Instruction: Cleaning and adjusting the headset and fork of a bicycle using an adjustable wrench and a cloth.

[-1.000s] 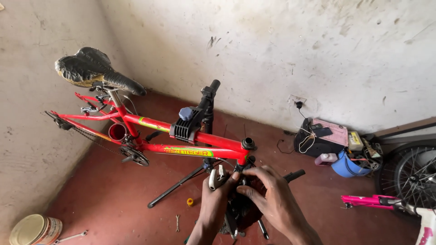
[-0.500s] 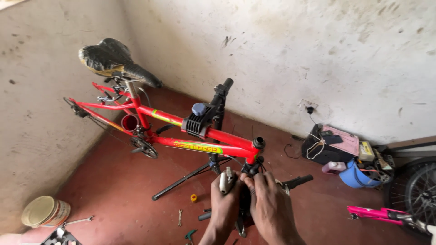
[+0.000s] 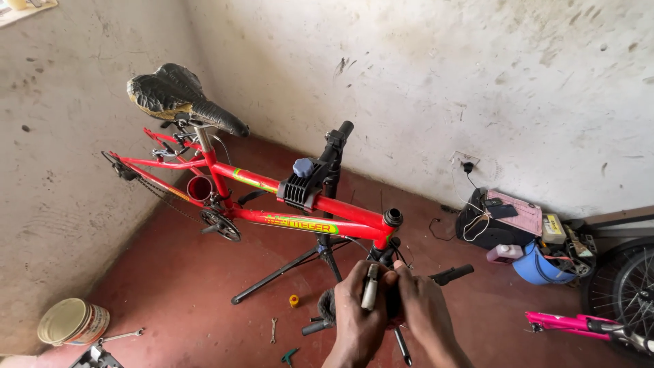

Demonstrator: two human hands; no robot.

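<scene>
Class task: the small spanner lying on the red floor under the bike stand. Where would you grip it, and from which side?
Probably the middle of the spanner's thin shaft, pinched across its width from directly above. It lies flat, nearly upright in the picture, with bare floor either side.

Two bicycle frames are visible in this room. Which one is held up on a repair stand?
The red frame with the black saddle, clamped on the black stand in front of both hands. The pink frame lies low by the right edge, beside a wheel.
</scene>
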